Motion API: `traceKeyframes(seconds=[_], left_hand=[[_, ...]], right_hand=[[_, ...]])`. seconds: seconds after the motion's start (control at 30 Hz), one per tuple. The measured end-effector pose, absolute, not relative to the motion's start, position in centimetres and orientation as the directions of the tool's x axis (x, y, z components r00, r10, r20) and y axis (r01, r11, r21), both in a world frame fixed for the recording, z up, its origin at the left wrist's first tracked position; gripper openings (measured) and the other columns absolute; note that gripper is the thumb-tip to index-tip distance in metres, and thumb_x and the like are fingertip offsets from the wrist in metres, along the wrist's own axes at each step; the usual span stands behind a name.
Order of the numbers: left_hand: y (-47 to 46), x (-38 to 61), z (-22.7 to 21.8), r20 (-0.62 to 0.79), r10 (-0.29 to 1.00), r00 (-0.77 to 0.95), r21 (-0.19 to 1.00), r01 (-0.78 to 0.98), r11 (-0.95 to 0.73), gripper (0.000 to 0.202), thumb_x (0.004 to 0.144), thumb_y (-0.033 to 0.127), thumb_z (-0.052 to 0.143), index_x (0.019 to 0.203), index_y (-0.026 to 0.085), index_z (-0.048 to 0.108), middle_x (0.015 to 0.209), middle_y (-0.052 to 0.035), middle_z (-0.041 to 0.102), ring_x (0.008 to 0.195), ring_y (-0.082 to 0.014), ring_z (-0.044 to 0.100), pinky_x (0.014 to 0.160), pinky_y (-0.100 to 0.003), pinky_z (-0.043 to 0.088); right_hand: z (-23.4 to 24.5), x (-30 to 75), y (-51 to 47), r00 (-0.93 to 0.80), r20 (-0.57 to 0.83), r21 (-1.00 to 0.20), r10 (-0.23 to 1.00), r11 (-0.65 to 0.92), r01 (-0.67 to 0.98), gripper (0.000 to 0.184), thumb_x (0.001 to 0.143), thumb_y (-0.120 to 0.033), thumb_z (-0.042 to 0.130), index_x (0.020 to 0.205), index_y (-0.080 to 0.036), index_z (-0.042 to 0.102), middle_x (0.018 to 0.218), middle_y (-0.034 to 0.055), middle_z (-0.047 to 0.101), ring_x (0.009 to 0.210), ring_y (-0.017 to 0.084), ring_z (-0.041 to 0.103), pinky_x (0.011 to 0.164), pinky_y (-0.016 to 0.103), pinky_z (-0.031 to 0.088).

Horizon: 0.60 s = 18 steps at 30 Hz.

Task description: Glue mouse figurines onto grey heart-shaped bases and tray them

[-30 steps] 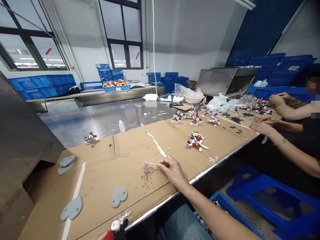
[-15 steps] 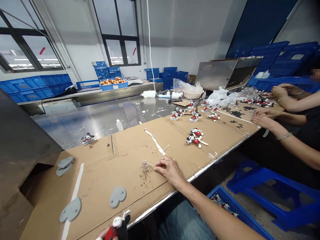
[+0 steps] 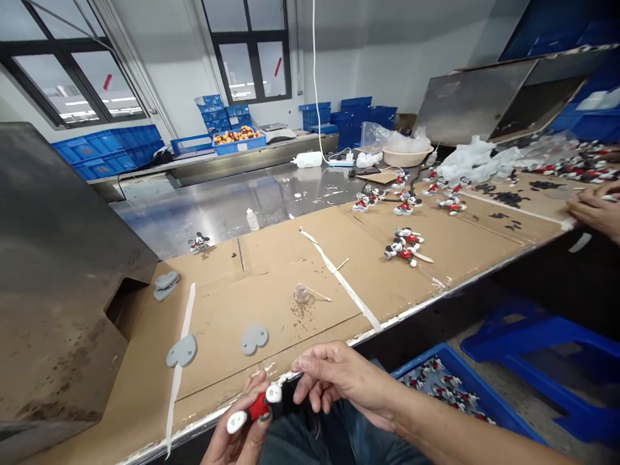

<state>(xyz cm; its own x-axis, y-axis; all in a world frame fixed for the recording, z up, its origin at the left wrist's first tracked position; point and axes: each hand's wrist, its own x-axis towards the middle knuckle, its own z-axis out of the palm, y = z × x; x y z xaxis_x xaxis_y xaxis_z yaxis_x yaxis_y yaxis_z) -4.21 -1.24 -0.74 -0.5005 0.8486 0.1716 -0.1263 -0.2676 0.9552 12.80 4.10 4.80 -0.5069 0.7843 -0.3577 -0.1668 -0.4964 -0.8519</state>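
Observation:
A mouse figurine (image 3: 259,407) with a red body, black parts and white feet lies tilted in my left hand (image 3: 237,420), whose fingers are closed around it. Its white soles face me. Against a small white end of the figurine, the thumb and forefinger of my right hand (image 3: 334,381) are pinched together; the contact point is partly hidden. Beyond my hands stands a small clear jar (image 3: 301,294), with a thin stick (image 3: 320,295) leaning out of it to the right. Brown specks surround the jar on the cardboard. A grey heart-shaped base (image 3: 254,339) lies nearer my left hand.
More grey heart bases (image 3: 182,351) lie at left, beside a metal box (image 3: 62,278). Several mouse figurines (image 3: 405,252) lie farther right, with a second stick (image 3: 341,265) nearer. A blue crate (image 3: 402,371) of figurines sits below the table edge. A co-worker's hand (image 3: 595,210) shows at right.
My right hand has let go of the stick at the jar and come back to the figurine. My left hand has raised the figurine further into view. The camera view has shifted.

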Motion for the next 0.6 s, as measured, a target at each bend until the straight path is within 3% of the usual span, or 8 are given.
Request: traceKeyframes(seconds=[0.13,0.23,0.4,0.5,0.6], left_hand=[[-1.7,-4.6,-0.3,0.306,0.874,-0.377,0.934,-0.061,-0.353,0.019,0.069,0.03,0.079,0.086,0.023,0.074,0.089,-0.0036,0.077,0.104,-0.0283,0.067,0.108,-0.047,0.039],[-2.1,-4.9,0.0,0.332,0.889,-0.315,0.937,-0.002,-0.35,0.015,0.072,0.033,0.077,0.086,0.027,0.075,0.089,-0.0019,0.077,0.111,-0.0307,0.063,0.11,-0.052,0.034],[-2.9,-5.4,1.3,0.335,0.896,-0.291,0.94,0.038,-0.339,0.016,0.074,0.032,0.075,0.09,0.031,0.076,0.098,-0.0026,0.076,0.121,-0.0306,0.056,0.108,-0.049,0.037],[-2.9,-6.8,2.4,0.304,0.895,-0.327,0.951,0.054,-0.304,0.024,0.074,0.028,0.074,0.099,0.032,0.074,0.118,-0.0014,0.069,0.128,-0.0273,0.049,0.111,-0.044,0.034],[-2.0,-9.4,3.7,0.095,0.925,-0.367,0.994,0.089,-0.066,0.035,0.074,0.036,0.073,0.109,0.03,0.07,0.13,-0.0011,0.063,0.129,-0.0246,0.048,0.114,-0.04,0.03]], right_hand=[[5.1,12.4,4.3,-0.592,-0.398,-0.785,0.701,-0.594,-0.176,0.045,0.071,-0.053,0.071,0.085,-0.012,0.061,0.074,0.008,0.071,0.05,0.007,0.058,0.048,0.017,0.042],[5.4,12.0,4.1,-0.592,-0.406,-0.773,0.697,-0.607,-0.185,0.042,0.063,-0.045,0.08,0.079,-0.011,0.062,0.067,0.0053,0.069,0.05,0.007,0.058,0.05,0.018,0.045],[5.9,11.3,3.9,-0.579,-0.359,-0.797,0.732,-0.563,-0.217,0.041,0.059,-0.037,0.084,0.084,-0.011,0.065,0.065,0.0031,0.069,0.05,0.008,0.059,0.056,0.021,0.049],[6.4,11.0,4.3,-0.531,-0.326,-0.85,0.782,-0.489,-0.197,0.037,0.058,-0.033,0.084,0.083,-0.011,0.066,0.065,0.0016,0.068,0.051,0.008,0.058,0.058,0.022,0.049],[7.1,10.6,5.0,-0.472,-0.263,-0.921,0.842,-0.365,-0.139,0.025,0.062,-0.026,0.079,0.08,-0.013,0.066,0.062,-0.0018,0.064,0.053,0.008,0.057,0.058,0.022,0.048]])
